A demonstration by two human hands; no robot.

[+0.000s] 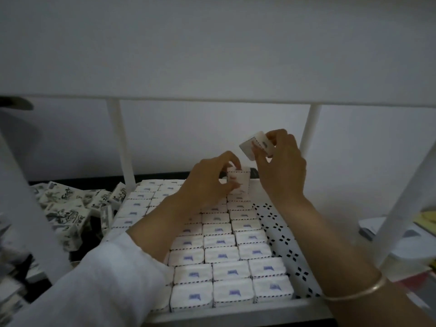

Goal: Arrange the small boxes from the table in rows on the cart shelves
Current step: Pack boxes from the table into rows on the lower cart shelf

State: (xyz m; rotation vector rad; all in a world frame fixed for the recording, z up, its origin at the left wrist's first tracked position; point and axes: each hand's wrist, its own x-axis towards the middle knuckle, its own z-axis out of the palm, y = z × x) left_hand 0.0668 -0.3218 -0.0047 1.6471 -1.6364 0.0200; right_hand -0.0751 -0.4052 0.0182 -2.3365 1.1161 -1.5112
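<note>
**Two boxes in hand at the far end of the shelf**

My left hand (210, 182) has its fingers curled round one small box (238, 182), thumb on the near side and fingertips over the top. That box stands upright at the far end of the shelf, touching the last box of the right-hand row. My right hand (282, 166) pinches a second box (256, 145) between thumb and fingers. I hold it tilted in the air, above the first one and a little to its right, clear of everything on the shelf.

The rows of boxes (221, 256) lie flat and packed side by side across the cart shelf (284, 241), running from the near edge to the far one. A strip of the shelf's perforated floor shows bare along the right side.

To the left, beyond the cart's white post (120, 142), a heap of loose boxes (68, 208) with black print lies tumbled on a dark surface. Another post (311, 128) rises behind my right hand, and the upper shelf (212, 100) spans the view above both.

My left arm is in a white sleeve (106, 279). A thin bracelet (356, 293) sits on my right wrist.
</note>
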